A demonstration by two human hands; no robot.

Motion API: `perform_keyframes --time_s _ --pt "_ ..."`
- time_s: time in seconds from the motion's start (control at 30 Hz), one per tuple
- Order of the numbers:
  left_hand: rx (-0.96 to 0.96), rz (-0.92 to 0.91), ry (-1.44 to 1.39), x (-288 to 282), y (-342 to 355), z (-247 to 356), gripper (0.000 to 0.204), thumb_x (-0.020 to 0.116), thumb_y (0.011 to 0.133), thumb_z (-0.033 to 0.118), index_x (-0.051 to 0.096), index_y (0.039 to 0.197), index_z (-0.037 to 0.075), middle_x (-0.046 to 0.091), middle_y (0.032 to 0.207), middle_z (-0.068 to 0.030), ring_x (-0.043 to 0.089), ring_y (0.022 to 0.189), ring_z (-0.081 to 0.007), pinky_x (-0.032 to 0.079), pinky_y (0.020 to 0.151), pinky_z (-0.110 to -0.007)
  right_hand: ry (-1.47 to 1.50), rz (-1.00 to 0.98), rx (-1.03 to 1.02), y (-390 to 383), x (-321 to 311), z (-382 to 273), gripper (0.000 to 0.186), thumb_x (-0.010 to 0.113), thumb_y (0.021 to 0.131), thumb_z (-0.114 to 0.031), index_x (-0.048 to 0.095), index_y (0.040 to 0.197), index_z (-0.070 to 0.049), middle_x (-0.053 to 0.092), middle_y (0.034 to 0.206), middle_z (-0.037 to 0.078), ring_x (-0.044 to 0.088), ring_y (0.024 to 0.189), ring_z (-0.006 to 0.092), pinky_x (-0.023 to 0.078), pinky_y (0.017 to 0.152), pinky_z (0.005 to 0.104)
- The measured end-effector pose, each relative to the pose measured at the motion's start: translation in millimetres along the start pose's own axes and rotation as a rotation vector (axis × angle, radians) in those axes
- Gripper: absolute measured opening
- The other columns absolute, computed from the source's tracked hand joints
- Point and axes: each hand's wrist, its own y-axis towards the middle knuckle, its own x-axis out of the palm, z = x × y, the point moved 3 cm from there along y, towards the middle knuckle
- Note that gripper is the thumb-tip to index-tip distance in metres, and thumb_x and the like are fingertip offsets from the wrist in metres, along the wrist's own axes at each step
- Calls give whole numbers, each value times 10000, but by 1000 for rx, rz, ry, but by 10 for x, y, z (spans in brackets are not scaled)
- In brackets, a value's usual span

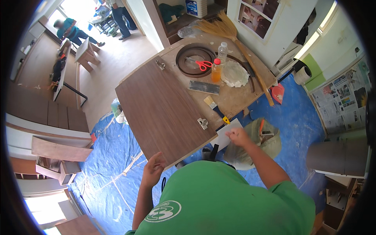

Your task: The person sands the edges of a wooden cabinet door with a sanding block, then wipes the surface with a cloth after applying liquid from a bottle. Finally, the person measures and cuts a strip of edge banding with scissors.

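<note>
Brown wood-grain panel (156,105) lies flat on the worktable (235,98) in front of you, its near edge toward your body. Two metal hinges sit along its right side: one hinge (160,65) at the far end, one (203,123) near you. Your left hand (154,167) is at the panel's near left corner, half open, fingers loosely bent—contact with the edge can't be told. Your right hand (239,137) is over the white sheet (222,141), fingers curled; can't tell whether they grip anything. Just beyond the sheet: a paintbrush (215,108), bristles pointing away from you. Farther back—a dark flat block (204,87), red-handled scissors (203,65) by a coiled brown strip (179,64), and two bottles standing close together.
</note>
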Motion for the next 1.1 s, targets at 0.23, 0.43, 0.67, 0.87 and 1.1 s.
perform_keyframes --time_s 0.23,0.43,0.67,0.87,1.1 --pt "-76 272 -55 -153 -321 -343 427 661 940 51 593 1357 -6 697 971 -61 650 903 -124 524 830 -280 -142 382 -70 1378 -701 -28 107 682 865 -124 704 955 -69 663 765 94 658 727 289 524 706 420" --pt "-194 475 -9 -376 -784 -941 411 693 933 100 612 1316 -26 695 947 -62 639 862 -129 511 807 -277 -759 533 -102 2187 -876 88 215 673 870 -164 723 1079 -149 590 1167 135 620 987 387 521 894 474" --pt "-383 608 22 -360 -1598 -2181 340 594 928 85 641 1233 -58 701 863 -75 647 796 -140 520 764 -274 -570 815 -246 2550 -1154 264 96 655 854 -134 633 835 -43 624 966 167 612 937 402 505 834 495" --pt "-506 544 34 -157 -2197 -3297 321 625 906 111 667 1165 -73 737 826 -124 689 715 -160 543 658 -291 -215 948 -353 2522 -2336 -484 118 668 809 -150 643 784 -38 666 805 175 630 780 383 490 727 448" --pt "-597 382 372 -143 -2181 -4032 372 752 900 309 737 1105 -1 758 860 -140 735 778 -200 583 708 -337 -18 697 -274 1588 -3331 -1313 130 686 868 -154 665 867 -26 663 765 98 613 726 185 494 688 348"
